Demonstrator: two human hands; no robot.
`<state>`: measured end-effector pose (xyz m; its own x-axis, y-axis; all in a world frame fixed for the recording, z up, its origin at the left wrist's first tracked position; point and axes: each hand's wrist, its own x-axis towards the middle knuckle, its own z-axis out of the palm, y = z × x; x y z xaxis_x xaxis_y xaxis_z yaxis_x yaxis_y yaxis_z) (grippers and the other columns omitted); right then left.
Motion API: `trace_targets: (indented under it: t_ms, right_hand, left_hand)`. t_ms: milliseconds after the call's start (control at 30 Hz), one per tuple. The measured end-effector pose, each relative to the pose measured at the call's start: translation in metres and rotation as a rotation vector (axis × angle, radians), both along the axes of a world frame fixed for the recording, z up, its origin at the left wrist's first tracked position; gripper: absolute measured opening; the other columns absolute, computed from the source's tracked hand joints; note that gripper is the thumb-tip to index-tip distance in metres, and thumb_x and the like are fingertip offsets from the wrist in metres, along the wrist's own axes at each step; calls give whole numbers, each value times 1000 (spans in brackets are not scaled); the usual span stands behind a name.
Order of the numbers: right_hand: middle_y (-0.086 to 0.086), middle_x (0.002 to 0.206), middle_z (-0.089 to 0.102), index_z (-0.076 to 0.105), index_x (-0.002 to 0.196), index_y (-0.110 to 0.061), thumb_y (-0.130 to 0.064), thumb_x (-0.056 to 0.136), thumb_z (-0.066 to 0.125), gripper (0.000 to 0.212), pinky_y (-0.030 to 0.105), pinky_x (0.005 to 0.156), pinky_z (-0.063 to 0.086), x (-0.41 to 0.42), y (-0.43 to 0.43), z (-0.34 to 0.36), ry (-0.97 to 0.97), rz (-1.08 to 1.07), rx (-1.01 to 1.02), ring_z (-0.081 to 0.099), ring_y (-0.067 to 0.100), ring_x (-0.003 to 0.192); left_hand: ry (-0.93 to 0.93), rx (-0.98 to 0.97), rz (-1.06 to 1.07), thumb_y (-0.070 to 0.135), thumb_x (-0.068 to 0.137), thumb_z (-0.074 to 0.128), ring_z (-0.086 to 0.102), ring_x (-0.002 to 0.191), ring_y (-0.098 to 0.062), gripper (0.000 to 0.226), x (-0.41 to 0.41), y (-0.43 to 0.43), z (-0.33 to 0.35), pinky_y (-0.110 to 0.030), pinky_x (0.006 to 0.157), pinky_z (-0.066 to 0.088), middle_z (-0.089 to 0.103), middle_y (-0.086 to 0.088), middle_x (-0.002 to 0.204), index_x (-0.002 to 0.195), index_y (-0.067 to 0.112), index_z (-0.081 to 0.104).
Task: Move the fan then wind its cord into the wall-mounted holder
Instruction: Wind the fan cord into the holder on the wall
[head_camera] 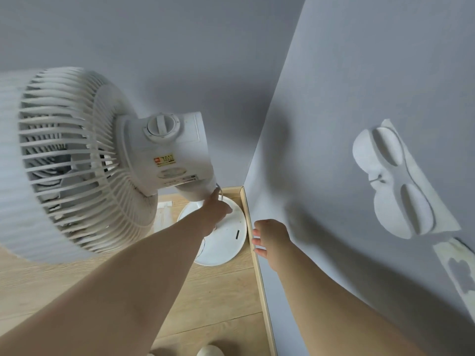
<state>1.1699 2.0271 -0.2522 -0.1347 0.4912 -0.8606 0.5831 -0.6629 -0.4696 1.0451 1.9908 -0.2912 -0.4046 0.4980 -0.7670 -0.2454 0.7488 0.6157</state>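
A white pedestal fan (164,155) stands in the room corner, its grille head at the left and its round base (226,242) on the floor. A thin white cord (220,189) leaves the underside of the motor housing. My left hand (217,210) reaches down under the housing and grips this cord just below where it comes out. My right hand (270,237) hovers beside the skirting board to the right of the base, fingers loosely curled, holding nothing. The white two-lobed holder (393,181) is fixed on the right wall, above and right of my right hand.
Two grey walls meet just behind the fan base. A wooden skirting board (257,253) runs along the right wall over the wood floor (218,304). A peeled patch (460,273) marks the wall below the holder. A pale shoe tip (209,352) shows at the bottom edge.
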Motion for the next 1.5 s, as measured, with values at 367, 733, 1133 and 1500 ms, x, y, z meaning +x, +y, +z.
trace_targets:
  t_ms: [367, 733, 1133, 1500]
  right_hand:
    - [22, 134, 55, 54, 128, 2, -11, 95, 41, 38, 43, 103, 44, 22, -17, 12, -100, 35, 40, 52, 35, 125]
    - [4, 115, 62, 64, 111, -15, -28, 97, 24, 45, 30, 93, 26, 7, -55, 90, 229, -97, -18, 49, 21, 117]
    - [-1, 44, 28, 43, 56, -11, -33, 90, 43, 41, 22, 49, 29, 55, -70, 157, 132, -94, 18, 24, 15, 41]
    - [-3, 36, 32, 45, 57, -13, -11, 86, 45, 29, 14, 41, 34, 83, -50, 246, 182, -76, 133, 28, 13, 35]
  left_hand:
    - [-242, 47, 163, 6, 97, 40, 62, 74, -15, 20, 5, -16, 28, -31, 89, 46, 64, -6, 81, 82, 11, 52]
    - [-360, 114, 297, 2, 101, 30, 60, 68, -18, 30, 5, -16, 142, -28, 64, 51, 59, -11, 78, 79, -1, 51]
    - [-107, 75, 53, 4, 99, 33, 57, 70, -20, 17, -7, -39, 234, -35, 75, 48, 56, -10, 86, 101, 11, 49]
    - [341, 96, -422, 7, 97, 34, 58, 80, -17, 21, 27, -53, 312, -26, 68, 41, 57, -6, 102, 107, 17, 50]
